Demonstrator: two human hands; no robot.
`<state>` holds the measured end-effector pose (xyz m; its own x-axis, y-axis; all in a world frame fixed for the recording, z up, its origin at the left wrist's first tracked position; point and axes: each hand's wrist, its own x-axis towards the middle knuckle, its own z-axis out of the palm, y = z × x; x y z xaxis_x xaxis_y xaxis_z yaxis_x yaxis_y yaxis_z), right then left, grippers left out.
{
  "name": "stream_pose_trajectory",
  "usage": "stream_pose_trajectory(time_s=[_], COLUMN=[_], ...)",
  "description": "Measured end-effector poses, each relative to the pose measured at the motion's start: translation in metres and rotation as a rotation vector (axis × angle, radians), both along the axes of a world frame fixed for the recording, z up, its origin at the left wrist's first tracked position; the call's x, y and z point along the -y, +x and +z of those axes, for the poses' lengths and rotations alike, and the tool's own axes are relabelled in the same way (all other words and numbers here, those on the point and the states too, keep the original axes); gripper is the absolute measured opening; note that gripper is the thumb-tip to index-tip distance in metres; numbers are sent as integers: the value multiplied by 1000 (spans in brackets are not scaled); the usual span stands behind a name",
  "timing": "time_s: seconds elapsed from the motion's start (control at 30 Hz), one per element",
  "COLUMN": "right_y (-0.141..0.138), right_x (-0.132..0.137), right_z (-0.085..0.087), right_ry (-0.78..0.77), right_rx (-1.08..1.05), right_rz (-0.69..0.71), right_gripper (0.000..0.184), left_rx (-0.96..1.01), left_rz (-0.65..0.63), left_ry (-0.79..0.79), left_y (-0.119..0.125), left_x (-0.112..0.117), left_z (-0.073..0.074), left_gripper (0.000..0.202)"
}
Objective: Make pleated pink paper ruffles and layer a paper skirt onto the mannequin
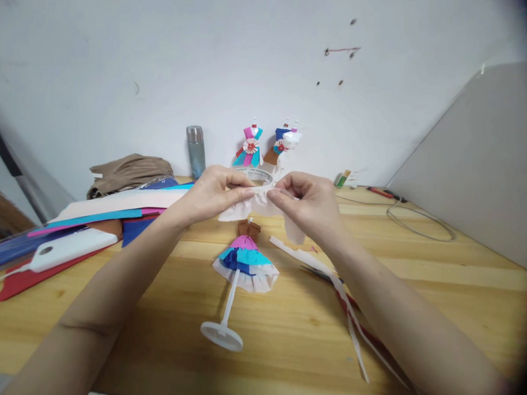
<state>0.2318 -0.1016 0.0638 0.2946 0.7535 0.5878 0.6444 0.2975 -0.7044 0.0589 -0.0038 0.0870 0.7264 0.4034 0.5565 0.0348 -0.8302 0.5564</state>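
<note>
My left hand (216,193) and my right hand (306,202) are raised over a wooden table (284,336) and both pinch a strip of white crepe paper (257,207), gathered into pleats between the fingertips. Below it lies a small mannequin on a white stand (224,328), wearing a paper dress (246,263) with a brown top and pink, blue and white ruffled layers. White paper strips (350,316) trail off under my right forearm.
Sheets of coloured paper (98,215) and a white glue gun (71,248) lie at the left, with a brown cloth (126,172) behind. A grey flask (196,152), two dressed mannequins (265,146), a tape roll (258,174) and a cable (418,223) stand near the wall.
</note>
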Motion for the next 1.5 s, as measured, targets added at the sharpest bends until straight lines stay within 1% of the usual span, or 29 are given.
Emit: stream_pose_trajectory(time_s=[0.2, 0.37, 0.47, 0.63, 0.77, 0.9, 1.07, 1.2, 1.33, 1.5], right_y=[1, 4, 4, 2, 2, 0, -2, -1, 0, 2], right_x=[-2, -2, -3, -1, 3, 5, 7, 7, 6, 4], right_z=[0, 2, 3, 5, 8, 10, 11, 10, 9, 9], right_ry=[-48, -136, -155, -129, -74, -38, -55, -31, -57, -55], right_rx=[-107, -224, -242, -215, -126, -53, -20, -19, -35, -51], right_rz=[44, 124, 131, 137, 102, 49, 95, 93, 143, 111], right_gripper=[22, 23, 23, 22, 22, 20, 17, 17, 13, 14], left_rx=[-4, -8, -10, 12, 11, 26, 43, 52, 37, 45], left_rz=[-16, -127, -171, -130, -82, -59, -78, -76, -81, -121], left_ry=[30, 99, 63, -68, -108, -104, -83, -76, -74, -82], left_y=[0, -4, -6, -6, -7, -7, -7, -7, -7, -8], left_x=[2, -2, -8, -18, -19, -20, -23, -24, -23, -22], left_z=[0, 3, 3, 0, -1, 0, -2, -2, -1, -1], left_gripper=[22, 25, 25, 26, 25, 24, 22, 22, 24, 24])
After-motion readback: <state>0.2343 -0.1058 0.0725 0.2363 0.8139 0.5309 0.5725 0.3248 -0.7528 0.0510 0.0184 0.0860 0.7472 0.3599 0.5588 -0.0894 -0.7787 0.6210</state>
